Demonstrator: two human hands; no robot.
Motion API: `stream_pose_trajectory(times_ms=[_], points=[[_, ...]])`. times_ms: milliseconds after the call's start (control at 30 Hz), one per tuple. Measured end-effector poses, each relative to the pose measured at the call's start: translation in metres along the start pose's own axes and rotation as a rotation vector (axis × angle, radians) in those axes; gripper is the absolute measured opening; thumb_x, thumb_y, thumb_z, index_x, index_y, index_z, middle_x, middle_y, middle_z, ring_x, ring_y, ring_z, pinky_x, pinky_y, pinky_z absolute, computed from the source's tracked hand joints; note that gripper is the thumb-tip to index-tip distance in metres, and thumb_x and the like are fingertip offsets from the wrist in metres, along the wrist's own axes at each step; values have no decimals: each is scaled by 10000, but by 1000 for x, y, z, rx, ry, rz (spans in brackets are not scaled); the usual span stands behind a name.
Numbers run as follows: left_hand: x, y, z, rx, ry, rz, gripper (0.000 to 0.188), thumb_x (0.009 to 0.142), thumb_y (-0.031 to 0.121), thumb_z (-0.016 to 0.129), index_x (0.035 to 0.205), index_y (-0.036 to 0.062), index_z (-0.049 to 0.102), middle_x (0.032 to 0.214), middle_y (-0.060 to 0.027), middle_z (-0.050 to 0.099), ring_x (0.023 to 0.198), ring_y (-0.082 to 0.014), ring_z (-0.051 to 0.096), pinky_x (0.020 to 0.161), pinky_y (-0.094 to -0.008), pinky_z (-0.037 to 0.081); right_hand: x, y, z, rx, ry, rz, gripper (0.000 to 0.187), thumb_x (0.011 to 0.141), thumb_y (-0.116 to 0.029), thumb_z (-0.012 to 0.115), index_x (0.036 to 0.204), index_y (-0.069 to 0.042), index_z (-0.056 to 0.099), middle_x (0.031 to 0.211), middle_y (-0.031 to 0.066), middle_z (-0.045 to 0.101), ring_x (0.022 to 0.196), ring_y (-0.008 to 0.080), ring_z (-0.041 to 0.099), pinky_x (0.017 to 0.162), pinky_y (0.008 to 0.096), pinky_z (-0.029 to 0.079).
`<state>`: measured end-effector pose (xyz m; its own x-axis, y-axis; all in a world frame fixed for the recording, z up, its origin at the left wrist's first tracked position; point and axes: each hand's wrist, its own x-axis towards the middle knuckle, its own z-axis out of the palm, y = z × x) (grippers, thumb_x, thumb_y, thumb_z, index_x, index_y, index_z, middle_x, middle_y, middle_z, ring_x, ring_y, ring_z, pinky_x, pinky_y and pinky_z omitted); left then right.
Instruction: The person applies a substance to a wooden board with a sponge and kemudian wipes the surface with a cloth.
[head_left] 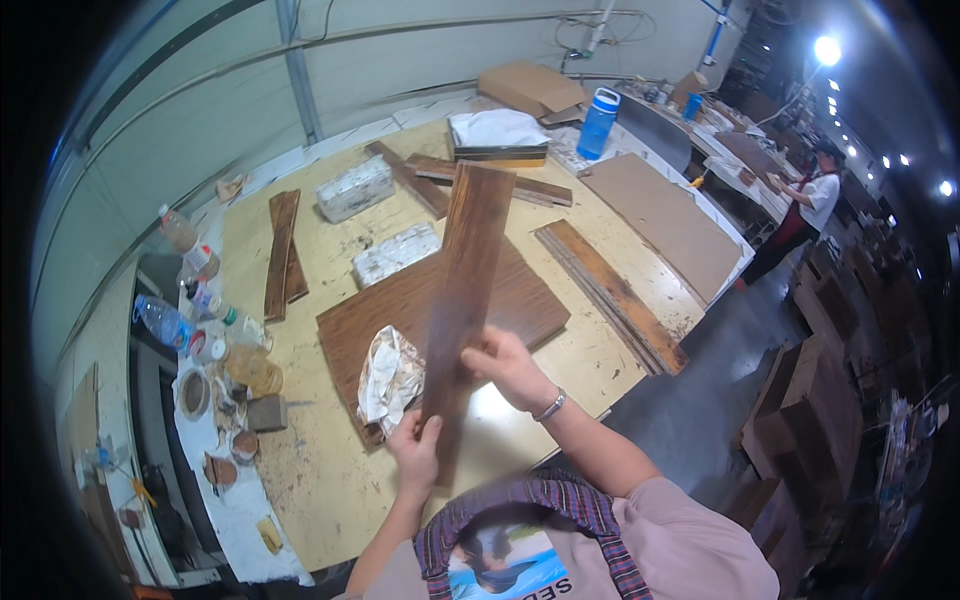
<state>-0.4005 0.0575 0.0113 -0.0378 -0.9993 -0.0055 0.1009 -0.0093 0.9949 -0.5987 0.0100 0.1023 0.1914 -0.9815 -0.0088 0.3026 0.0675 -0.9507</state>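
A long dark-brown wooden plank (468,255) is tilted up in front of me, its near end close to my body. My left hand (415,452) grips its left edge near the lower end, thumb on the face. On the opposite edge, higher up, my right hand (508,368) holds the plank, with some fingers hidden. A crumpled, brown-stained white rag (390,382) is just beyond my left hand; I cannot tell whether they touch. Under the rag and plank, a wide brown wooden panel (535,290) rests on the yellowish table (330,500).
Two white-wrapped blocks (355,188) stand behind the panel. Loose wooden strips (282,255) lie left, back and right (615,290). Bottles (250,368) and cups line the left edge. A blue bottle (598,125) and cardboard sheet (650,220) are far right; a person (815,195) stands beyond.
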Motion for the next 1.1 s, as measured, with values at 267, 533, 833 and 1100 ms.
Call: stream_pose_trajectory(times_ms=[267,533,833,1100], points=[[13,15,5,98,-163,-17,131,900,78,658,988,-18,646,801,-5,635,708,-55,565,657,-212,468,20,-16,-5,-162,-45,-151,313,924,-100,618,1200,41,566,1082,39,649,962,82,571,854,253,477],[50,59,-28,-196,-199,75,344,960,214,620,1170,-52,556,1019,-90,659,865,-148,635,813,-278,527,41,-26,-16,-499,-592,141,385,937,-203,602,1228,49,577,1045,59,660,931,116,563,853,283,459],[23,32,-39,-474,84,-134,262,980,191,577,1034,-59,634,927,-125,696,738,-189,691,638,-336,594,45,26,5,-500,-599,267,239,956,-168,581,918,48,676,759,-33,592,719,60,479,652,266,429],[15,17,-49,-447,85,-197,260,975,189,581,1013,-60,646,932,-133,695,768,-196,696,659,-343,600,41,36,5,-454,-531,545,306,976,-234,540,1087,18,674,820,-15,624,747,80,528,683,271,490]])
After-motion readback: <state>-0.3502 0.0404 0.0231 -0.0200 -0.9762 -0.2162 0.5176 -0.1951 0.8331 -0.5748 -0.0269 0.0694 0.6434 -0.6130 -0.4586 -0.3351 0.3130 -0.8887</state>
